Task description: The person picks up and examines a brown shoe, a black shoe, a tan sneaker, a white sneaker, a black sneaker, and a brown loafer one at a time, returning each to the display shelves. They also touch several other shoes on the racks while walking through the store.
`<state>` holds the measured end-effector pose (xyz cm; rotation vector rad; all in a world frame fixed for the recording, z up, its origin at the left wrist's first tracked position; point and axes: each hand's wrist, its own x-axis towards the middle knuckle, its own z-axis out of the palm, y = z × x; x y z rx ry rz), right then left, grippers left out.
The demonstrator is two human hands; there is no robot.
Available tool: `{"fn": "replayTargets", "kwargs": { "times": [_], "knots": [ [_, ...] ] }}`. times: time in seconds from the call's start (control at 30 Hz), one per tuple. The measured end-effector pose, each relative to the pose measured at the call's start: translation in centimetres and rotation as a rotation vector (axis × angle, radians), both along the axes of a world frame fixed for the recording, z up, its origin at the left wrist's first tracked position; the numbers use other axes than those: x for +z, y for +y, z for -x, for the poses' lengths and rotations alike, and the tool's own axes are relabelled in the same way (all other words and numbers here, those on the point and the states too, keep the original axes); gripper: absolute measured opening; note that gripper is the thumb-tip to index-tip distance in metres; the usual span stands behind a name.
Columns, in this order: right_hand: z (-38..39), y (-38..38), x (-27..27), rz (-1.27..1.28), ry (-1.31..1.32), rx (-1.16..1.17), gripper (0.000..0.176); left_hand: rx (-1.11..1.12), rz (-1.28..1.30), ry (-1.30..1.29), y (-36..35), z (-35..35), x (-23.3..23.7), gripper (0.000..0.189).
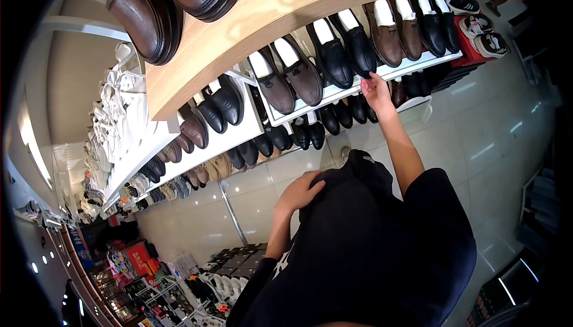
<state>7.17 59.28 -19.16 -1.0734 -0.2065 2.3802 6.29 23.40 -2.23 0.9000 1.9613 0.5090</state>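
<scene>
My right hand (376, 93) reaches up to the white shelf, its fingertips closed at the toe of a black loafer (357, 48) with white stuffing inside. The loafer's mate (334, 58) sits just to the left. On either side stand a pair of dark grey-brown loafers (303, 79) and a pair of brown loafers (387, 37), also stuffed with white. My left hand (300, 191) lies on the dark clothing (334, 187) over my leg, fingers laid flat and holding nothing.
A curved wooden shelf (250, 34) overhangs the row, with brown leather shoes (146, 22) on it. Lower shelves carry more dark shoes (310, 133). White sneakers (113, 106) line the left. Red shoeboxes (477, 37) stand at the far right. Shiny tiles (465, 130) cover the floor.
</scene>
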Motion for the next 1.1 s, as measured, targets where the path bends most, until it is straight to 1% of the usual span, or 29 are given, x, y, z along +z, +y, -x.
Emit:
{"fn": "replayTargets", "kwargs": {
  "times": [0.07,0.1,0.17,0.2,0.27,0.33,0.4,0.47,0.53,0.57,0.6,0.67,0.7,0.73,0.77,0.8,0.87,0.9,0.93,0.97,1.0,1.07,1.1],
  "knots": [
    [0.1,0.5,-1.1,-0.011,0.024,0.072,0.027,0.009,0.008,-0.025,-0.1,0.0,0.2,0.049],
    [0.1,0.5,-0.7,-0.011,0.025,0.071,0.027,0.009,0.007,-0.024,-0.3,0.0,0.0,0.049],
    [0.2,0.3,1.4,-0.052,-0.137,0.137,0.036,-0.002,0.006,-0.023,-0.8,-0.1,-0.5,0.049],
    [0.4,0.4,2.5,-0.052,-0.136,0.135,0.036,-0.004,0.006,-0.022,-0.8,-0.1,-0.5,0.049],
    [0.6,0.4,4.1,-0.182,-0.054,0.185,0.042,-0.004,-0.002,-0.024,-0.9,-0.2,-0.5,0.049],
    [1.0,1.0,3.9,-0.188,-0.034,0.212,0.043,-0.007,0.007,-0.035,-0.6,-0.3,-0.2,0.05],
    [1.0,1.3,3.8,-0.222,-0.117,0.202,0.036,-0.009,0.014,-0.043,-0.6,-0.3,-0.3,0.05],
    [0.6,1.7,3.8,-0.27,-0.13,0.194,0.035,-0.021,-0.006,-0.03,-0.7,-0.4,-0.8,0.049],
    [-0.2,1.7,5.2,-0.24,-0.007,0.211,0.03,-0.02,-0.017,-0.036,-0.6,-0.5,-0.9,0.048],
    [-0.5,1.6,5.7,-0.24,-0.022,0.189,0.025,-0.018,-0.024,-0.041,-0.7,-0.6,-0.9,0.047],
    [-1.3,1.0,5.7,-0.241,-0.022,0.193,0.025,-0.014,-0.025,-0.042,-0.6,-0.7,-0.5,0.047],
    [-3.7,-0.6,5.6,-0.316,0.173,0.181,0.021,0.02,-0.055,-0.073,-0.1,-0.5,0.7,0.045],
    [-5.1,-1.6,4.6,-0.275,0.282,0.222,0.022,0.029,-0.059,-0.073,0.0,-0.3,0.8,0.045],
    [-6.6,-3.0,3.6,-0.228,0.389,0.266,0.024,0.101,-0.1,-0.156,0.0,-0.1,0.9,0.045],
    [-7.9,-4.7,4.6,-0.18,0.371,0.32,0.031,0.174,-0.14,-0.24,-0.1,0.0,1.0,0.046],
    [-9.2,-6.4,5.6,-0.127,0.351,0.375,0.039,0.191,-0.137,-0.245,-0.2,0.1,1.0,0.046],
    [-11.8,-8.2,3.8,-0.064,0.509,0.512,0.049,0.4,-0.472,-0.337,-0.3,0.7,1.3,0.056],
    [-12.8,-8.8,1.2,-0.035,0.664,0.576,0.05,0.421,-0.554,-0.34,-0.5,1.4,1.4,0.066],
    [-13.0,-9.4,0.5,-0.045,0.758,0.695,0.052,0.44,-0.644,-0.337,-0.4,2.2,1.8,0.077],
    [-13.6,-10.0,0.0,-0.01,0.722,0.757,0.053,0.491,-0.691,-0.345,-0.2,2.9,2.5,0.095],
    [-13.8,-10.7,0.1,0.026,0.686,0.817,0.054,0.541,-0.766,-0.378,-0.2,3.5,3.2,0.1],
    [-13.2,-11.6,2.9,0.059,0.681,0.973,0.051,0.614,-0.911,-0.33,0.1,4.4,3.3,0.105],
    [-12.5,-11.7,3.4,0.086,0.703,1.087,0.048,0.634,-0.918,-0.267,0.1,4.6,3.7,0.102]
  ]
}}
